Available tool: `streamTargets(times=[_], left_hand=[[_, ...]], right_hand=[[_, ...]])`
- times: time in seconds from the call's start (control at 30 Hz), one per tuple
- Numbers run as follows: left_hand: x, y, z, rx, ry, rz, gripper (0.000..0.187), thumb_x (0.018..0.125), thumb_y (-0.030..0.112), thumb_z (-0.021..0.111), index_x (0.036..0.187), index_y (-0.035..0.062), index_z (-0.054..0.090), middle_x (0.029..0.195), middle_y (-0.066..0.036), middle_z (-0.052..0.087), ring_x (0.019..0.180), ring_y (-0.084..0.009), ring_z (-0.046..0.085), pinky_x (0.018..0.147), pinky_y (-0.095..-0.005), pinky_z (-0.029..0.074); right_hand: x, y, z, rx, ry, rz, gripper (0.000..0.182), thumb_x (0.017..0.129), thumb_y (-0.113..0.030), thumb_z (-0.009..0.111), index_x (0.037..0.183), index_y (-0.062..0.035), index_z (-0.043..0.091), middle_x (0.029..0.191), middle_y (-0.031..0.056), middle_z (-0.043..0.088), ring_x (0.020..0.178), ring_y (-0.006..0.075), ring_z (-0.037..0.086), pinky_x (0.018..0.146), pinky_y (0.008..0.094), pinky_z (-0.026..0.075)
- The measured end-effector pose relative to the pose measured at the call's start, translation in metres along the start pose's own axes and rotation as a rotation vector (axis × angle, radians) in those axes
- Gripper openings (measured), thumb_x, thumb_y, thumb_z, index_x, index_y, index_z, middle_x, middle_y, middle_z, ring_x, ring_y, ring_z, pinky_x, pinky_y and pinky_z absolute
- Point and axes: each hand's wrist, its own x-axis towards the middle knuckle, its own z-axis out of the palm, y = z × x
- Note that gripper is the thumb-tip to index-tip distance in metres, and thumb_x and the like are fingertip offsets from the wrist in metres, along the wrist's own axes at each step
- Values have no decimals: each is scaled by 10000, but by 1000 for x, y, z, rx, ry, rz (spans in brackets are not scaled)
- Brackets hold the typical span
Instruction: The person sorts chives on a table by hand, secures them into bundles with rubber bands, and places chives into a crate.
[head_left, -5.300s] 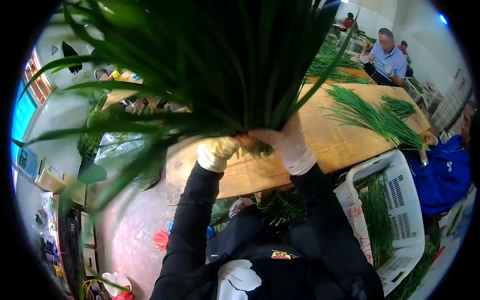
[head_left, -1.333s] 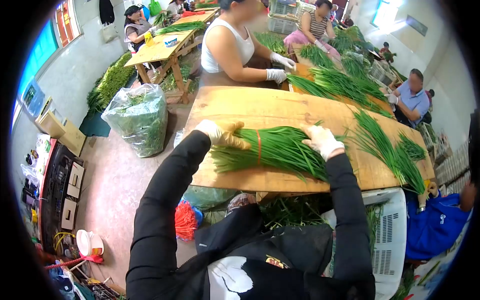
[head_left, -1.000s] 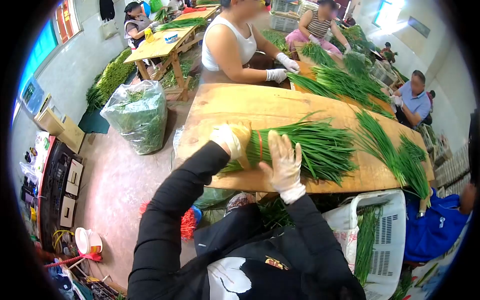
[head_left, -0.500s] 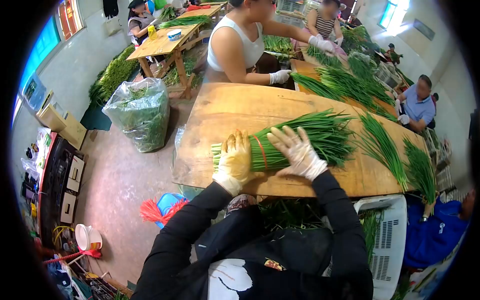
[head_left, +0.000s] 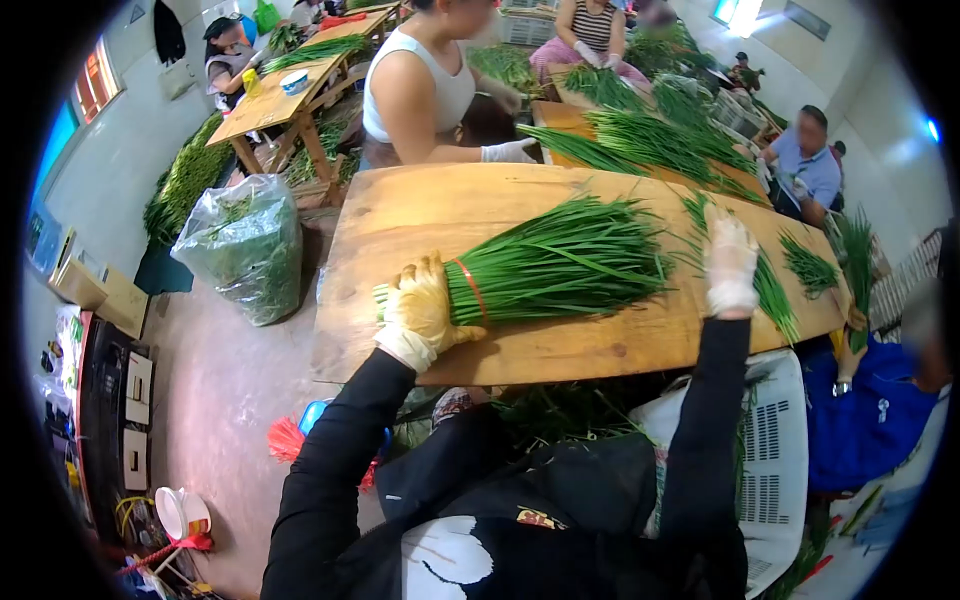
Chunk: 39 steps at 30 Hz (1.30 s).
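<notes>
A thick bundle of green garlic chives (head_left: 565,260) lies on the wooden table, bound with a red band (head_left: 470,290) near its pale stem end. My left hand (head_left: 420,305), in a yellow-stained glove, is closed over the stems beside the band, thumb towards me. To the right, my gloved right hand (head_left: 732,258) rests over a thin row of loose chives (head_left: 772,298), its fingers stretched forward. The hand covers the middle of that row. A smaller loose bunch (head_left: 808,265) lies farther right.
The wooden table (head_left: 400,210) spans the front. Below its right edge stands a white crate (head_left: 775,450). A co-worker in blue (head_left: 865,410) holds chives at the right; another in a white top (head_left: 420,90) works across the table. A clear bag of greens (head_left: 245,250) stands on the floor.
My right hand has left the banded bundle and moved right onto the loose chives. My left hand stays at the stem end. At the right, the co-worker's chives have been raised off the table.
</notes>
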Motion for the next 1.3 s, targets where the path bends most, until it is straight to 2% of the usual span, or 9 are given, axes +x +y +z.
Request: streamTargets(times=[0.1, 0.33, 0.53, 0.67, 0.77, 0.87, 1.0, 1.13, 1.3], left_hand=[[5, 2, -9, 19, -126, -39, 1177, 448, 626, 703, 1263, -82, 235, 1170, -219, 423, 1055, -328, 449, 890, -394, 352], [-4, 2, -2, 73, -10, -8, 1190, 420, 616, 715, 1268, -74, 245, 1193, -184, 405, 1059, -284, 436, 903, -384, 336], [-10, 7, 0, 64, -22, -46, 1140, 456, 599, 708, 1282, -40, 252, 1241, -198, 373, 1140, -328, 364, 953, -423, 273], [-13, 8, 4, 18, -11, -55, 1181, 433, 556, 738, 1301, -38, 202, 1273, -204, 338, 1179, -344, 320, 983, -430, 233], [-13, 8, 4, -24, -8, -56, 1168, 443, 534, 746, 1302, -36, 198, 1284, -203, 329, 1185, -345, 316, 986, -428, 229], [-15, 8, 4, -12, 4, -65, 1166, 446, 532, 744, 1304, -35, 194, 1293, -202, 325, 1188, -340, 315, 986, -425, 228], [-20, 11, 5, -8, 27, -58, 1160, 460, 540, 736, 1306, -36, 191, 1304, -210, 312, 1191, -337, 314, 990, -419, 222], [-15, 6, -10, 36, -16, -22, 1134, 450, 545, 742, 1286, -29, 236, 1264, -233, 353, 1156, -369, 352, 967, -427, 266], [6, -22, -50, -124, -268, 164, 977, 412, 417, 807, 1221, 77, 378, 1174, -201, 457, 1066, -365, 456, 884, -435, 365]], right_hand=[[-10, -97, -67, 737, 251, -280, 334, 764, -70, 499, 1097, -53, 532, 1030, 98, 562, 934, 237, 537, 809, 364, 433], [-41, -162, -19, 788, -58, -783, 456, 743, -159, 535, 1194, -165, 463, 1210, -19, 486, 1098, 163, 444, 930, 334, 331], [-27, -24, 13, 217, -1159, 220, 486, 726, -361, 572, 1104, -55, 547, 1050, 186, 569, 980, 311, 545, 809, 393, 435], [-5, -56, -74, 397, -69, 248, 260, 860, -184, 470, 1081, -85, 564, 1037, 135, 582, 941, 277, 562, 812, 333, 449], [-3, -139, -30, 1102, 468, -330, 285, 873, -189, 459, 1143, -127, 525, 1114, 50, 561, 1033, 213, 520, 884, 350, 411], [-25, -173, -17, 825, 118, -659, 312, 867, -263, 455, 1152, -151, 516, 1169, 24, 530, 1075, 163, 483, 939, 343, 337], [-24, -123, 72, 1292, -209, 232, 243, 848, -257, 470, 967, -81, 590, 954, 101, 603, 861, 269, 566, 774, 351, 438], [16, -81, 41, 545, -322, 418, 266, 782, -322, 574, 905, -93, 631, 927, 105, 620, 918, 284, 552, 813, 377, 409], [50, -143, -74, 613, -244, -395, 873, 561, -518, 697, 1264, -121, 365, 1238, 160, 436, 1234, 314, 294, 991, 502, 212]])
